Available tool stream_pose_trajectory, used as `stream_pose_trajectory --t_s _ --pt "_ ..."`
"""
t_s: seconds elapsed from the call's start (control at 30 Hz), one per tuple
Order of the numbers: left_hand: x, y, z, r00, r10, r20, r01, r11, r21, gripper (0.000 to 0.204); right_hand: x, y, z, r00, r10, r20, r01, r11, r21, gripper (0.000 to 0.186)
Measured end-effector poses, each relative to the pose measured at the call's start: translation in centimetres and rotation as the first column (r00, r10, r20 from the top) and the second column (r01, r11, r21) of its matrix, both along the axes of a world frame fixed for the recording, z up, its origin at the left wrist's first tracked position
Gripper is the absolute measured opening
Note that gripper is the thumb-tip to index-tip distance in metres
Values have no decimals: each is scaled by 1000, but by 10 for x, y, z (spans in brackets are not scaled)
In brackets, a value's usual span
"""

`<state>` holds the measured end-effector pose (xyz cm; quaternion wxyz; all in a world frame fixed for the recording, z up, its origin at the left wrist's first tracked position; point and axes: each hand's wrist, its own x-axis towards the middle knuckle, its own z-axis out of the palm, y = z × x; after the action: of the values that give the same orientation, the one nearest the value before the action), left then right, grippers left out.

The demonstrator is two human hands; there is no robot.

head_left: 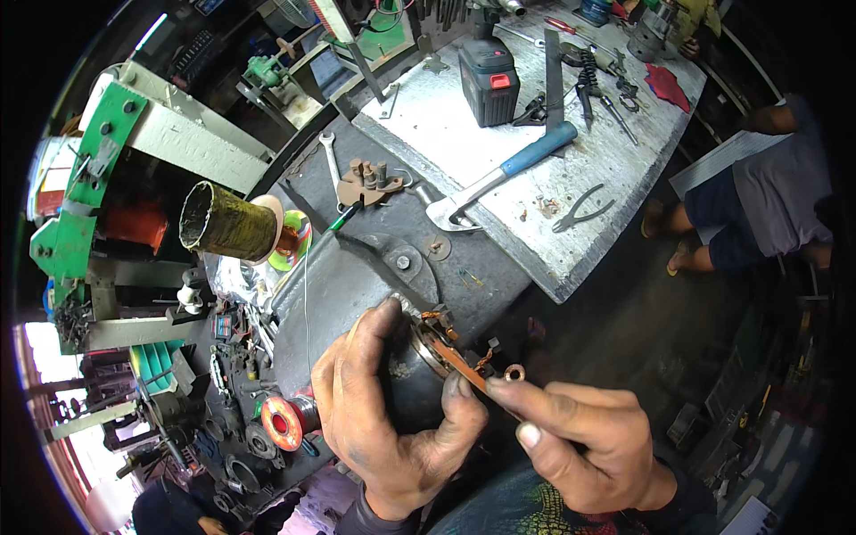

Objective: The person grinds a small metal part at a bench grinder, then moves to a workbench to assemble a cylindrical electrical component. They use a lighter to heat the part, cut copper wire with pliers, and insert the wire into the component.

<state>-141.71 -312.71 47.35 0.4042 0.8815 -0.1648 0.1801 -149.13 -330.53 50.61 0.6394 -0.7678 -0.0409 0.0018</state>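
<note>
One pale table (pixel 410 129) spreads across the top, with a person (pixel 767 192) in dark shorts standing off to its right. Next comes a grey block (pixel 321 299), then a blue-handled hammer (pixel 538 150) lying over the table's near left edge, and a drill (pixel 489 85) beyond it. Two hands meet low in the middle: the left (pixel 392 437) curls its fingers, half open, around a dark round part; the right (pixel 593 437) pinches a strip between thumb and index finger, nearly closed, other fingers folded. Pliers (pixel 584 210) lie on the table. That round part (pixel 410 388), just in front of the block, has copper wires at its far side. Smallest, the brown strip (pixel 456 362) lies against its rim.
</note>
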Motion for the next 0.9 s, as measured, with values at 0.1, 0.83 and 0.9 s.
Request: stream_pose_trajectory --t_s 0.1,0.83,0.9 --pt "0 1 -1 1000 5 9 -5 1000 18 63 -1 4 0 994 -78 74 80 996 -25 40" --pt "-1 0 2 1000 0 3 -1 998 55 66 -9 11 1 996 -62 -60 66 996 62 39" --pt "-1 -1 2 1000 -13 -4 13 999 48 65 -9 12 2 994 -96 -47 99 992 75 39"
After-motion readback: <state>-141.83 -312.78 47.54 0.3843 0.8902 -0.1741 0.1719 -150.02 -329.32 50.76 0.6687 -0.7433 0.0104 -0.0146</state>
